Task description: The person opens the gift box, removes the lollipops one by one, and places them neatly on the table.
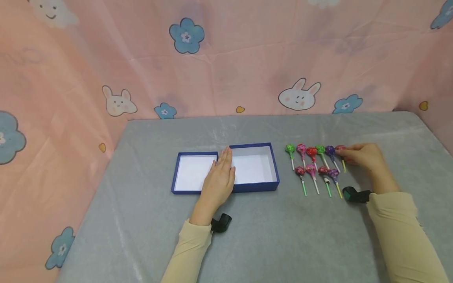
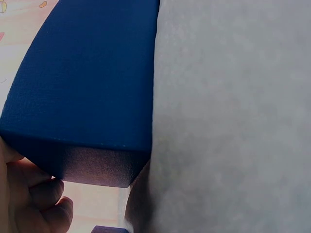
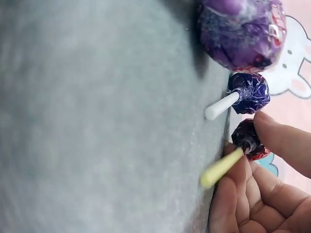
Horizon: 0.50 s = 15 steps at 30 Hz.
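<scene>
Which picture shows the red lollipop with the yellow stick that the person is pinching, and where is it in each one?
Head view: the red lollipop lies at the right end of the back row, under the right hand.
Left wrist view: not in it; only the blue box and the left hand.
Right wrist view: lower right, pinched at its head.
Shared landmark: the grey table cover, seen in all three.

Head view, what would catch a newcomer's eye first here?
Two rows of bright wrapped lollipops lie on the grey table, right of centre. The right hand pinches the red lollipop at the far row's right end. The left hand rests flat across the open blue box.
</scene>
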Each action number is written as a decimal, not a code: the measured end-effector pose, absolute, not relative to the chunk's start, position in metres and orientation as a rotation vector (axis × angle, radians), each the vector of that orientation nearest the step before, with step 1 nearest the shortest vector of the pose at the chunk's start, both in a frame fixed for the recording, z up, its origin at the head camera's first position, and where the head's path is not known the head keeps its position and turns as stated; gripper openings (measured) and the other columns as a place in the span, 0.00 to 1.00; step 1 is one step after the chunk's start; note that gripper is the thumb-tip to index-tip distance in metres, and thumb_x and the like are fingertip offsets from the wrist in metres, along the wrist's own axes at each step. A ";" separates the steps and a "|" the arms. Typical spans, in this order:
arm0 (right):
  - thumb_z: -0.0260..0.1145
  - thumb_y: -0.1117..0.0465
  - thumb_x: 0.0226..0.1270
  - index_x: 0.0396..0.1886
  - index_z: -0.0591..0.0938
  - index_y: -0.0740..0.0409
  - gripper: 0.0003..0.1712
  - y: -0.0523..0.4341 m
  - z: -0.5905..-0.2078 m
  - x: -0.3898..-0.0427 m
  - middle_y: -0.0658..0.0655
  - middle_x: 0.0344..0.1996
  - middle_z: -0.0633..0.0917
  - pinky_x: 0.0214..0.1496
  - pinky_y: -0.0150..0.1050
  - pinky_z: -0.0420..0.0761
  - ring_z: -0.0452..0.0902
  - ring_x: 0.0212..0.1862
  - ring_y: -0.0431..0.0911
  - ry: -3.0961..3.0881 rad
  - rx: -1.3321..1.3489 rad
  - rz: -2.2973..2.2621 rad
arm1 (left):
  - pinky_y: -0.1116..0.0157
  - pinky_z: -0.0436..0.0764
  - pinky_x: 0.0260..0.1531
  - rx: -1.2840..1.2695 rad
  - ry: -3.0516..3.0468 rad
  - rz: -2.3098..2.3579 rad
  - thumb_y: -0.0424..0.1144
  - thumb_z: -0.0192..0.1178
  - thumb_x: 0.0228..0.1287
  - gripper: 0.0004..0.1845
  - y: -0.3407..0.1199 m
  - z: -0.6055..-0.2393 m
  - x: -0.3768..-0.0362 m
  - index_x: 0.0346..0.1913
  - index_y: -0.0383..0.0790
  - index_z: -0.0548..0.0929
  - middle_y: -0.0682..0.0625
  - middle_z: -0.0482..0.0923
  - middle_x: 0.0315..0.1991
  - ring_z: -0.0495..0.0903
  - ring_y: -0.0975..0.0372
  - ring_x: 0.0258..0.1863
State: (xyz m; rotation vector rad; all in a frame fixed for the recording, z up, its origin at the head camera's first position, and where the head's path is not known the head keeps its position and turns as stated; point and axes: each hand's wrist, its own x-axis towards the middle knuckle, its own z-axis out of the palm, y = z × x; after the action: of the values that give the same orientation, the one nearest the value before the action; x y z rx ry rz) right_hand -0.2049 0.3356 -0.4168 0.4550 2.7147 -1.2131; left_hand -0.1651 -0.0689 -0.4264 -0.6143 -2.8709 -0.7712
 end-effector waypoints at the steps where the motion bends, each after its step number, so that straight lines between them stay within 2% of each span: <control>1: 0.66 0.48 0.62 0.48 0.77 0.80 0.35 0.335 -0.417 -0.205 0.48 0.26 0.84 0.26 0.27 0.76 0.72 0.24 0.30 2.731 0.454 -1.183 | 0.50 0.54 0.67 -0.613 -2.872 -0.770 0.40 0.39 0.75 0.28 -0.069 -0.427 -0.165 0.72 0.31 0.53 0.43 0.50 0.73 0.49 0.55 0.72; 7: 0.64 0.46 0.63 0.47 0.79 0.79 0.34 0.333 -0.415 -0.201 0.53 0.23 0.84 0.28 0.34 0.72 0.73 0.28 0.41 2.804 0.416 -1.010 | 0.50 0.54 0.67 -0.611 -2.878 -0.795 0.40 0.40 0.75 0.28 -0.069 -0.428 -0.164 0.72 0.30 0.53 0.43 0.50 0.73 0.49 0.55 0.72; 11: 0.62 0.46 0.64 0.46 0.79 0.79 0.34 0.331 -0.415 -0.197 0.53 0.23 0.84 0.28 0.35 0.71 0.73 0.28 0.43 2.830 0.387 -0.975 | 0.50 0.54 0.67 -0.616 -2.882 -0.795 0.41 0.39 0.76 0.28 -0.069 -0.430 -0.163 0.72 0.30 0.52 0.42 0.49 0.73 0.49 0.54 0.72; 14: 0.59 0.47 0.67 0.48 0.77 0.79 0.34 0.331 -0.417 -0.194 0.61 0.27 0.84 0.29 0.37 0.73 0.76 0.30 0.48 2.842 0.363 -0.971 | 0.49 0.53 0.67 -0.630 -2.890 -0.797 0.43 0.38 0.76 0.29 -0.070 -0.432 -0.164 0.72 0.30 0.52 0.42 0.49 0.73 0.49 0.53 0.72; 15: 0.57 0.46 0.68 0.50 0.76 0.79 0.35 0.332 -0.417 -0.192 0.66 0.31 0.83 0.32 0.42 0.75 0.77 0.34 0.53 2.838 0.363 -0.973 | 0.49 0.53 0.67 -0.636 -2.897 -0.804 0.43 0.38 0.76 0.29 -0.071 -0.433 -0.164 0.72 0.30 0.51 0.41 0.48 0.73 0.49 0.53 0.72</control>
State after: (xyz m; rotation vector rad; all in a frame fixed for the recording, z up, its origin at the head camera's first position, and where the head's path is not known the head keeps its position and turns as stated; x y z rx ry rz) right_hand -0.1924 0.3316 -0.4170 0.3630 2.8375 -0.9728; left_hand -0.1639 -0.0706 -0.4327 -0.6356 -2.8972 -0.8042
